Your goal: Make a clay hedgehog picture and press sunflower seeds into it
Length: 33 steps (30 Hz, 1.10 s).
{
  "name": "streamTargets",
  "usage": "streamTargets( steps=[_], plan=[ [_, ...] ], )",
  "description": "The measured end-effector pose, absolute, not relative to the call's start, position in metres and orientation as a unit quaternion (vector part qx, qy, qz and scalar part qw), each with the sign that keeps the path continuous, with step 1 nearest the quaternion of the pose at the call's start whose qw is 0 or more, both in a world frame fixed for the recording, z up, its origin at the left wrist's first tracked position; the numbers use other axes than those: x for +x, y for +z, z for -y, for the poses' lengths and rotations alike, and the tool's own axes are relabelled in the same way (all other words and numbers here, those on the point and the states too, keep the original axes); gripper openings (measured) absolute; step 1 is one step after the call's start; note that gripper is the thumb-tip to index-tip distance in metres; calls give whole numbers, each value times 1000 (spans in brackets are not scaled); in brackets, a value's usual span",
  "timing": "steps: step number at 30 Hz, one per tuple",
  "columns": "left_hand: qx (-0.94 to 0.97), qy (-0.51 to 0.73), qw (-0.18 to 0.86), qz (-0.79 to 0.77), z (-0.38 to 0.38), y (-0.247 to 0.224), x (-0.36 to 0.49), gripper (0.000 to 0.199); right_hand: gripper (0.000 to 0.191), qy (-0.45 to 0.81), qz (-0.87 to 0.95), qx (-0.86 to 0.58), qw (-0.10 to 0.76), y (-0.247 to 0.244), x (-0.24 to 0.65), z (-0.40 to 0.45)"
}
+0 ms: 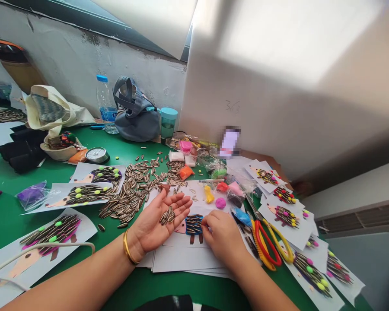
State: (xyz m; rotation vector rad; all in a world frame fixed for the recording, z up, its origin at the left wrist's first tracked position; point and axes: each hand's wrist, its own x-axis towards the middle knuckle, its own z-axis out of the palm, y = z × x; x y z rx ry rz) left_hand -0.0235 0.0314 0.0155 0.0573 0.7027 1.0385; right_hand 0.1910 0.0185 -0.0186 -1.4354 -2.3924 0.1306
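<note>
My left hand (158, 218) is palm up with its fingers spread, and a few striped sunflower seeds (167, 214) lie in the palm. Beside it, my right hand (222, 231) is bent over the right edge of a hedgehog picture (193, 224) on white paper; its thumb and forefinger are pinched together, and whatever is between them is too small to make out. The hedgehog has a pink face, a blue body covered in seeds and brown feet. A large pile of seeds (129, 190) lies beyond my left hand.
Finished hedgehog pictures lie at left (52, 233) and right (282, 216). Scissors with red and yellow handles (267, 244) are right of my right hand. Colored clay (209, 194) sits beyond the paper. A bag (138, 121), bottle (106, 106) and jar (167, 123) stand behind.
</note>
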Motion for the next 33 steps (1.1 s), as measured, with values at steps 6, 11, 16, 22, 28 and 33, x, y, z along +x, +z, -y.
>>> streamTargets(
  steps=[6, 11, 16, 22, 28, 33],
  plan=[
    [24, 480, 814, -327, -31, 15, -23, 43, 10, 40, 849, -494, 184, -19, 193, -17],
    [28, 460, 835, -300, -28, 16, -23, 49, 13, 54, 847, -455, 270, -6, 195, -14],
    [16, 394, 889, -231, -15, 11, -14, 52, 21, 61, 861, -376, 338, 11, 177, -4],
    [27, 339, 925, -169, -2, 10, -4, 50, 16, 66, 880, -359, 304, 10, 162, 2],
    [85, 339, 894, -282, -4, 19, -6, 38, 23, 142, 808, -399, 409, 11, 179, -1],
    [268, 307, 828, -385, -7, 21, -10, 27, 16, 233, 773, -398, 436, 12, 184, -3]
  ],
)
